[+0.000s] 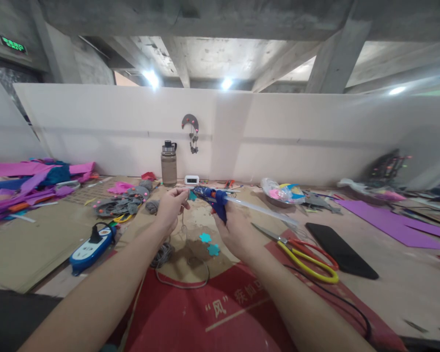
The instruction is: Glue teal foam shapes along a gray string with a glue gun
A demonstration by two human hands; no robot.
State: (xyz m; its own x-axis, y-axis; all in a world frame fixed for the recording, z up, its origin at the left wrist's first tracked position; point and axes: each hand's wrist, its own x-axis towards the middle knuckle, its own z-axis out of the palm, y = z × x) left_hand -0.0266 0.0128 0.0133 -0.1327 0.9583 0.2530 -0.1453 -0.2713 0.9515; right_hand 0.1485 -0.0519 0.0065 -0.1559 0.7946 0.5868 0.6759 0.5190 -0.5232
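My right hand (234,227) is wrapped round the handle of a blue hot glue gun (217,199), whose nozzle points left. A long clear glue stick (262,209) sticks out of its back. In a pinch, my left hand (171,208) holds a teal felt piece (192,195) close to the nozzle; whether they touch I cannot tell. Grey yarn (184,230) hangs below the left fingers and loops over the board. Two teal felt flowers (205,237) lie flat beneath the hands. A ball of grey yarn (163,255) sits beside my left forearm.
Red-and-yellow scissors (308,256) and a black phone (339,249) lie at right, a blue power strip (92,249) at left. A bottle (169,164) and a small white clock (191,180) stand at the back. Purple felt (396,224) covers the far right.
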